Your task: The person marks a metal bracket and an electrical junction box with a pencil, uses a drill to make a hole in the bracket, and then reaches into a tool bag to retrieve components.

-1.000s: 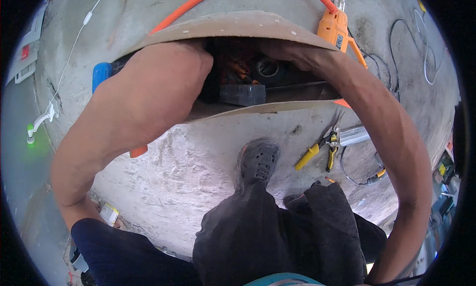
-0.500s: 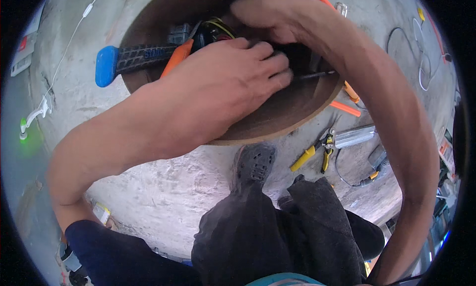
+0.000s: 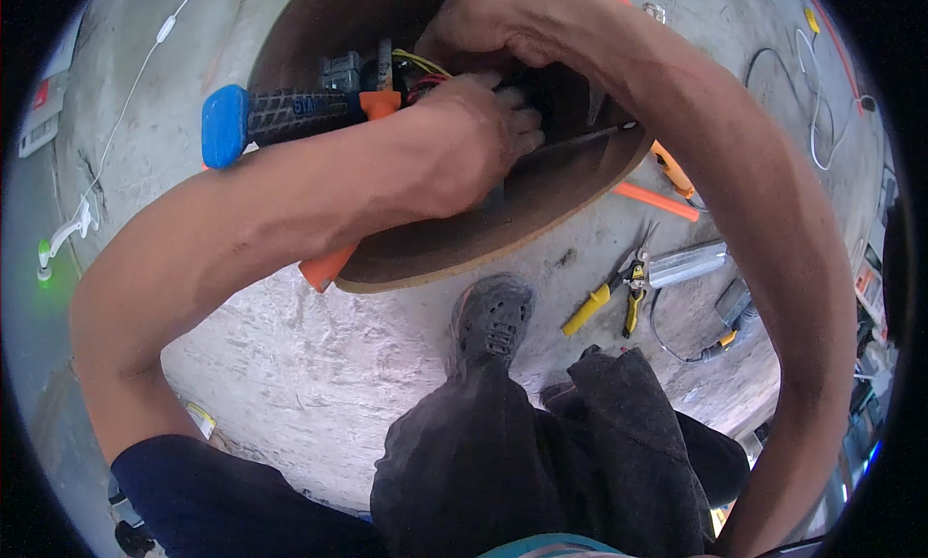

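Both my hands reach into a round brown container (image 3: 551,220) holding tools. My left hand (image 3: 483,123) is inside it, palm down, with curled fingers; what they grip, if anything, is hidden. Beside it are red and yellow wires (image 3: 421,63) and an orange-handled tool (image 3: 381,103). A black tool handle with a blue end (image 3: 224,126) sticks out over the left rim, behind my left forearm. From the far right, my right hand (image 3: 483,21) bends down into the container; its fingers are out of sight. A thin metal rod (image 3: 590,135) lies inside near the right rim.
Yellow-handled cutters (image 3: 628,282) lie on the concrete floor by a silvery metal piece (image 3: 686,265). An orange tube (image 3: 657,201) pokes out beside the container. My shoe (image 3: 493,316) stands close to its near rim. A white cable (image 3: 130,103) runs along the left.
My left hand has gone deeper into the container, its forearm swinging lower and flatter. The blue-ended handle has shifted slightly right, and an orange piece now shows below my left forearm.
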Available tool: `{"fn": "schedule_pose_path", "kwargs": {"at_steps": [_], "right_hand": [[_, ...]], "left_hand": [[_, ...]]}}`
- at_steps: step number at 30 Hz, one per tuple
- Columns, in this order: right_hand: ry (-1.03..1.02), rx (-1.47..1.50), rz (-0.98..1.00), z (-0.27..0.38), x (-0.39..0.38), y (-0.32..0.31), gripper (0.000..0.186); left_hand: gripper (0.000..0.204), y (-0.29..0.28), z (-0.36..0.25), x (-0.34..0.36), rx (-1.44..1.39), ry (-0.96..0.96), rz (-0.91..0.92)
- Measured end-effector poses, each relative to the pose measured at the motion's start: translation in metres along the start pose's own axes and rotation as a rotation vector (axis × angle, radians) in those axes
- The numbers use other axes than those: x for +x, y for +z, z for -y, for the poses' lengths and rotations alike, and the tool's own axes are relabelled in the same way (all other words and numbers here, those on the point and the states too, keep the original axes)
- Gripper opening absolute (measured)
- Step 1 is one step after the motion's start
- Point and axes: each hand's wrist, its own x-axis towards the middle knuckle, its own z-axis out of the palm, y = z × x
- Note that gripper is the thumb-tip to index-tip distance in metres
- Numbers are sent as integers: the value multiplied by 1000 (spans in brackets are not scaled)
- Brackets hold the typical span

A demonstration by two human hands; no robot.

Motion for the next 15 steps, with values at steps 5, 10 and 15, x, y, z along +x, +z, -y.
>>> {"fn": "schedule_pose_path", "kwargs": {"at_steps": [5, 10, 15], "right_hand": [[-48, 238, 54, 11, -53, -24, 33], [-310, 169, 21, -31, -15, 5, 35], [-367, -417, -466, -76, -1, 38, 38]], "left_hand": [[60, 4, 6, -9, -30, -90, 38], [40, 19, 5, -22, -54, -82, -139], [30, 19, 4, -33, -158, -131, -203]]}}
